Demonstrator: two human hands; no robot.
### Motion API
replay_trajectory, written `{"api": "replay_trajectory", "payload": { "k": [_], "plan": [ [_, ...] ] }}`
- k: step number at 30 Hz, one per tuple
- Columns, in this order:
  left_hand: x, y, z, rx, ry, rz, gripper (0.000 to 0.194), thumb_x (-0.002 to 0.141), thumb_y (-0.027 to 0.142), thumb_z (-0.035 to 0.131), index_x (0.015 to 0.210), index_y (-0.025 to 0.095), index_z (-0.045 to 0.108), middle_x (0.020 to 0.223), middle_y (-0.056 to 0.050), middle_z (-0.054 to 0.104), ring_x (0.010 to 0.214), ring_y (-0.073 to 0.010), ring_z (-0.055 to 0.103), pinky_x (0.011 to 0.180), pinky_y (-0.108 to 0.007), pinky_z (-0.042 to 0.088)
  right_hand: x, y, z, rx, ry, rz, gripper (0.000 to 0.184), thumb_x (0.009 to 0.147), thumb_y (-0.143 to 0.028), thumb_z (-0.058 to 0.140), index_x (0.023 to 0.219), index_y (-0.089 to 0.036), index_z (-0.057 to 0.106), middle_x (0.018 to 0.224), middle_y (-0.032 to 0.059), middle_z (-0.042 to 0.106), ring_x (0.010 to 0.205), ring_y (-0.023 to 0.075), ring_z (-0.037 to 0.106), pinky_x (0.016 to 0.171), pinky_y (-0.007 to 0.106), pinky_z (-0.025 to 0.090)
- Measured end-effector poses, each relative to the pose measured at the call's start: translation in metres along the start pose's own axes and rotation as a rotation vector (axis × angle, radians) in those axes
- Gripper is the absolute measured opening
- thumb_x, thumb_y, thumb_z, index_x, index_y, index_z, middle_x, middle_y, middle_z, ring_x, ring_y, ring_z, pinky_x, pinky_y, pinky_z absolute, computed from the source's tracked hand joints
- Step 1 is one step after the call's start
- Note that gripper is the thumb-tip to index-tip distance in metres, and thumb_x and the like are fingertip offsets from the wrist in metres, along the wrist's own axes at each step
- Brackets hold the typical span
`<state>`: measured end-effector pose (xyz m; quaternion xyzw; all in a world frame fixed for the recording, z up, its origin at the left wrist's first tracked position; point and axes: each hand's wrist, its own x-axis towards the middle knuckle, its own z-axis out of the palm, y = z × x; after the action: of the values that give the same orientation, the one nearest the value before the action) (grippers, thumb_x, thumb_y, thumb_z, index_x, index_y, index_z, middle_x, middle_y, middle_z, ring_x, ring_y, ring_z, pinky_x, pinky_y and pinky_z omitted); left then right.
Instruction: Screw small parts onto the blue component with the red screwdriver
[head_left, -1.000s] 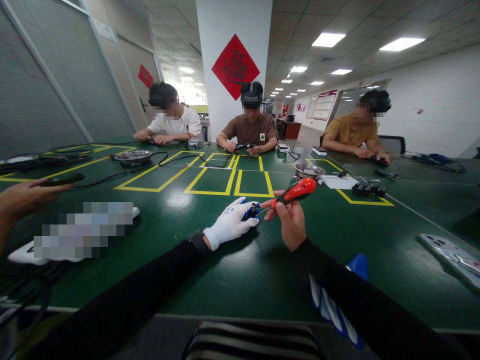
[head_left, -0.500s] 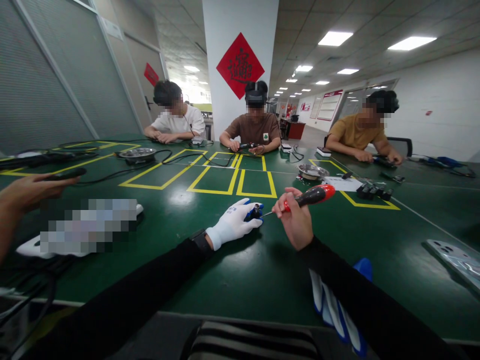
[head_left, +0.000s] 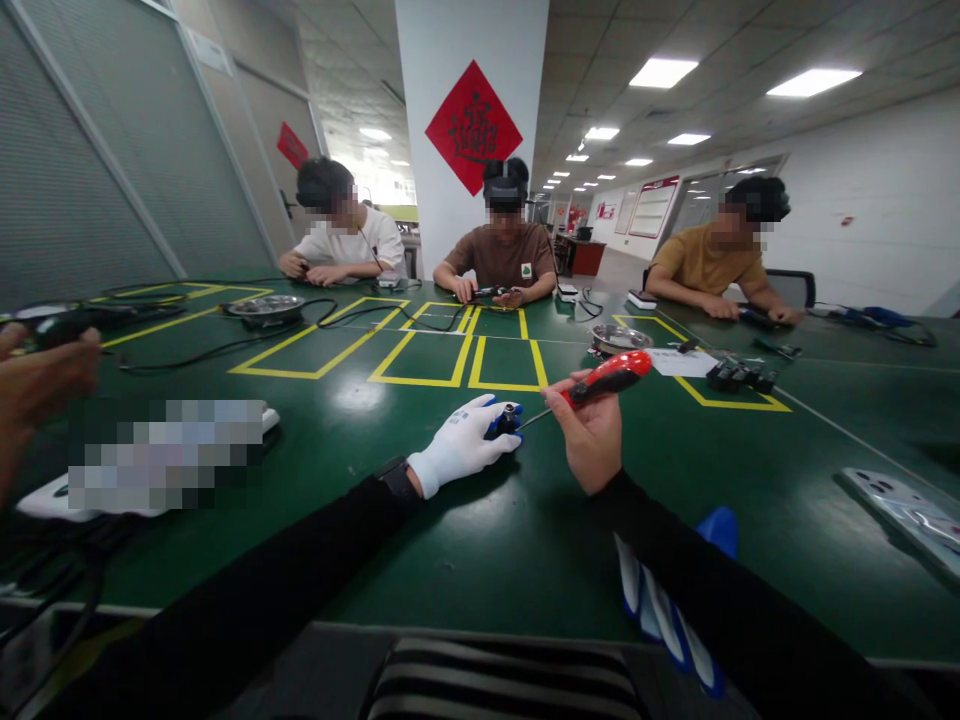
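My left hand [head_left: 466, 440], in a white glove with blue fingertips, is closed around a small black part with a metal top [head_left: 507, 420] on the green table [head_left: 405, 560]. Bare, my right hand [head_left: 589, 430] grips a screwdriver [head_left: 611, 378] with a red and black handle. Its thin shaft slants down to the left, and the tip is at or close to the right side of the black part. Whether the tip touches it I cannot tell. Under my right forearm lies a loose white and blue glove [head_left: 667, 610].
Metal bowls [head_left: 619, 340] and several black parts [head_left: 739, 375] lie farther back. A phone [head_left: 904, 515] is at the right, a white device [head_left: 255, 420] at the left with cables. Another person's hand [head_left: 64, 375] holds something dark at far left. Three people sit opposite.
The screwdriver's handle has turned, now showing more red, and my right fingers have shifted on it. The other person's hand at far left has drawn left. The whole view has shifted slightly.
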<state>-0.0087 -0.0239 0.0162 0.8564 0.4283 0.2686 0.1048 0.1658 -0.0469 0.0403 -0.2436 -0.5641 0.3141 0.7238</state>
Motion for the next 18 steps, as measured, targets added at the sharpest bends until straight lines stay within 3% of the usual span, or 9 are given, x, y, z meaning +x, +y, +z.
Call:
{"api": "replay_trajectory", "payload": {
  "k": [2,5,9,14,18],
  "plan": [
    [0.0,0.001,0.0,0.008,-0.001,-0.006,0.039,0.083,0.046,0.054,0.113,0.023,0.062,0.116,-0.005,0.065,0.131,-0.0303,0.04,0.106,-0.042,0.036,0.002,0.002,-0.001,0.003,0.002,-0.001,0.018,0.081,-0.02,0.064,0.089,-0.022,0.047,0.073,-0.005,0.057,0.068,0.0114,0.058,0.074,0.03,0.048],
    [-0.001,0.002,-0.001,0.009,0.003,-0.004,0.037,0.083,0.046,0.054,0.11,0.023,0.062,0.115,-0.004,0.065,0.13,-0.0303,0.041,0.106,-0.042,0.037,0.002,0.005,-0.003,0.066,-0.01,0.015,0.01,0.087,-0.024,0.052,0.095,-0.023,0.046,0.072,-0.0048,0.054,0.064,0.0115,0.055,0.069,0.03,0.048],
    [-0.001,0.001,-0.001,0.008,0.001,-0.005,0.036,0.083,0.047,0.054,0.108,0.023,0.063,0.114,-0.004,0.065,0.13,-0.0306,0.04,0.105,-0.043,0.037,-0.004,0.003,-0.003,0.058,-0.043,0.005,0.029,0.087,-0.023,0.045,0.116,-0.024,0.043,0.089,-0.0005,0.057,0.073,0.0138,0.059,0.078,0.036,0.05],
    [0.0,-0.001,0.001,0.01,0.004,0.002,0.039,0.083,0.049,0.053,0.111,0.024,0.062,0.117,-0.005,0.064,0.131,-0.0304,0.04,0.106,-0.043,0.036,-0.008,-0.005,0.002,-0.016,-0.078,-0.037,0.033,0.087,-0.024,0.053,0.118,-0.025,0.041,0.124,0.0077,0.055,0.087,0.0161,0.063,0.08,0.038,0.054],
    [0.001,-0.002,0.003,0.009,0.008,0.0,0.039,0.083,0.048,0.053,0.111,0.024,0.063,0.114,-0.005,0.065,0.129,-0.0304,0.042,0.106,-0.043,0.036,-0.007,-0.009,0.003,-0.04,-0.087,-0.038,0.028,0.084,-0.022,0.061,0.108,-0.024,0.045,0.114,0.0062,0.062,0.082,0.0149,0.065,0.08,0.037,0.054]
  ]
}}
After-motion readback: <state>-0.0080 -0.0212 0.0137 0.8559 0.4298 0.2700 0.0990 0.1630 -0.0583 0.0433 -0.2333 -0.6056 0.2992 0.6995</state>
